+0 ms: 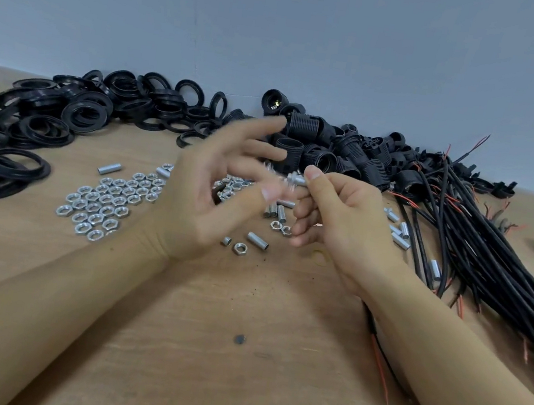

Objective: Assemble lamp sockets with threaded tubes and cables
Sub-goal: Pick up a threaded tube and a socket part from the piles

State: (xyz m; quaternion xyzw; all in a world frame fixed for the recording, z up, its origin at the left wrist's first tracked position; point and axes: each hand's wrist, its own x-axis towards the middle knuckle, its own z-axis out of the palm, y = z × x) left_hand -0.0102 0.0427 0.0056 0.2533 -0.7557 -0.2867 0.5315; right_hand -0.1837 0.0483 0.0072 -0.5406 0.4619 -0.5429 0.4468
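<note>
I hold a short silver threaded metal tube [296,179] pinched between the thumb and forefinger of my right hand [342,220], up above the brown wooden tabletop [202,348] and just in front of the heap of black ribbed plastic lamp sockets [335,150]. The tube points left, out of my fingertips, toward my left hand [211,194], which is just beside it with the fingers spread wide and fairly straight, the thumb tip close under the tube's free end. That hand is blurred, so I cannot tell whether its fingertips touch the tube or whether a nut sits on it; something silvery smears between the two hands. My other right fingers curl loosely under the tube. Below my hands lie loose silver tubes [258,240] and a flat spread of silver hexagonal metal nuts [106,202], the nuts mostly to the left of my left wrist. Farther left and along the back sits a pile of flat black plastic rings [74,111]. To my right, a bundle of black cables with red and bare wire ends [481,241] runs across the table from the back toward the near right edge, one cable passing under my right forearm.
</note>
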